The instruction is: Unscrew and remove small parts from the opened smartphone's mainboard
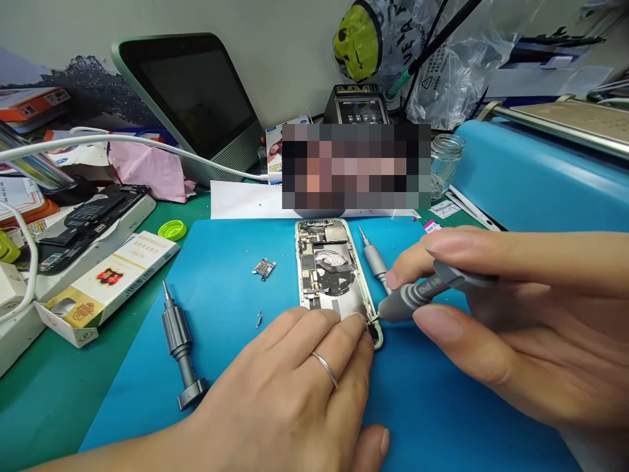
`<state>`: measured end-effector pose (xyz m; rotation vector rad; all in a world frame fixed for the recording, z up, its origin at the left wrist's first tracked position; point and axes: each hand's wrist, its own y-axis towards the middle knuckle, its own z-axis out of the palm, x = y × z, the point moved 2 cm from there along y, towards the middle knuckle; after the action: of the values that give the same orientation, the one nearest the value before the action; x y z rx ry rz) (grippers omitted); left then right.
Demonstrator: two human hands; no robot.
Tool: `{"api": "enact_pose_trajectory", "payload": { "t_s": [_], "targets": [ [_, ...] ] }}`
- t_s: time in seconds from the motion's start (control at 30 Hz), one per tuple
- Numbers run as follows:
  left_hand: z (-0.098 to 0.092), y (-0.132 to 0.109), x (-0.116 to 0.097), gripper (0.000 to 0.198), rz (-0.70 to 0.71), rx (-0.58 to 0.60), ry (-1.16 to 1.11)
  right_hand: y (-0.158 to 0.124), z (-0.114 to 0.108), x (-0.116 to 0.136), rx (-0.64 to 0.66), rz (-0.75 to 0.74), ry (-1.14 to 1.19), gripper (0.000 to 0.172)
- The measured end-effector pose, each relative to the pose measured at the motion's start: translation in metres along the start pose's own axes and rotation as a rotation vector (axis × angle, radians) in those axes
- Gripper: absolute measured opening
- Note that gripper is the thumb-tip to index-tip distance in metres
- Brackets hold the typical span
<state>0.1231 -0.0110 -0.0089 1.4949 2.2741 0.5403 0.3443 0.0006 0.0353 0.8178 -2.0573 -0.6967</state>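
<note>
An opened phone (327, 269) with bare circuitry lies on the blue mat (230, 288). My left hand (299, 387), a ring on one finger, rests flat over the phone's near end, fingers pressed on it. My right hand (515, 314) pinches a grey screwdriver (422, 295), its tip at the phone's lower right edge by my left fingertips. A second screwdriver (374, 261) lies just right of the phone, partly behind my right fingers.
A third grey screwdriver (181, 344) lies at the mat's left. A small metal part (264, 268) and a tiny piece (258, 319) sit left of the phone. A cigarette box (108, 282), green cap (171, 229), tablet (196, 98), glass jar (445, 160) and blue machine (540, 177) surround the mat.
</note>
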Motion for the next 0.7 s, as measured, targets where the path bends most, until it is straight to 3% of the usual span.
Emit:
{"api": "enact_pose_trajectory", "payload": {
  "t_s": [0.3, 0.47, 0.7],
  "targets": [
    [0.000, 0.002, 0.001, 0.043, -0.004, 0.011, -0.029, 0.011, 0.002, 0.005, 0.011, -0.076, 0.020, 0.070],
    [-0.001, 0.001, 0.002, 0.044, -0.013, 0.027, -0.057, 0.009, 0.003, 0.006, -0.068, -0.060, 0.012, 0.072],
    [0.000, 0.003, 0.003, 0.042, -0.021, 0.036, -0.068, 0.012, 0.003, 0.006, -0.040, -0.032, 0.065, 0.067]
  ]
}}
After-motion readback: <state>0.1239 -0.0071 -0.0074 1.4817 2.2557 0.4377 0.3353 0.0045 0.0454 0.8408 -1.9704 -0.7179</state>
